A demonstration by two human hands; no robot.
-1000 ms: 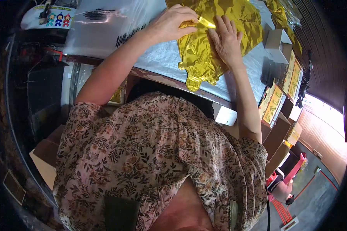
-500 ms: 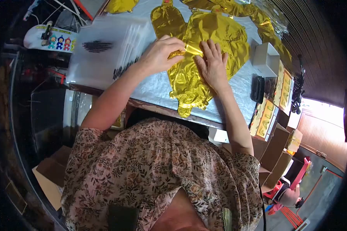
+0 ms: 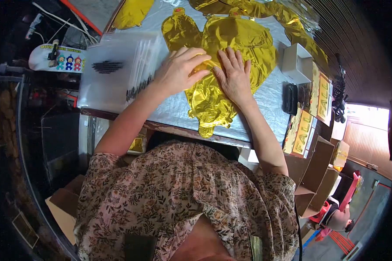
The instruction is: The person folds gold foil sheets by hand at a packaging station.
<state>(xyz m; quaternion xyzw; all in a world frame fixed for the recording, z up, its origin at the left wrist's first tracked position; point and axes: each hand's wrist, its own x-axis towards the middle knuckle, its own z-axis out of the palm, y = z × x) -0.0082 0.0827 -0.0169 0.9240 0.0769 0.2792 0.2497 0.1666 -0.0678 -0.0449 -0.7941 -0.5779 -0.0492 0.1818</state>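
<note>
A flat, crinkled gold foil balloon [image 3: 209, 102] lies on the table in front of me, its narrow tab pointing toward the near edge. My left hand [image 3: 180, 71] rests on its left side, fingers and thumb curled around a raised fold of the foil. My right hand [image 3: 235, 80] lies flat on the balloon's middle, fingers stretched out and pressing on the foil. Part of the balloon is hidden beneath both hands.
Left on the table [image 3: 176, 115] lies a stack of clear plastic bags [image 3: 113, 80] with black markings. More gold foil [image 3: 133, 13] sits at the back. To the right are a white box [image 3: 297, 64] and a black case [image 3: 290, 98]. Another person [image 3: 337, 217] is at far right.
The view has shifted slightly. My left fingers have rolled over the fold, and less of the foil shows between them. My right hand stays flat on the balloon.
</note>
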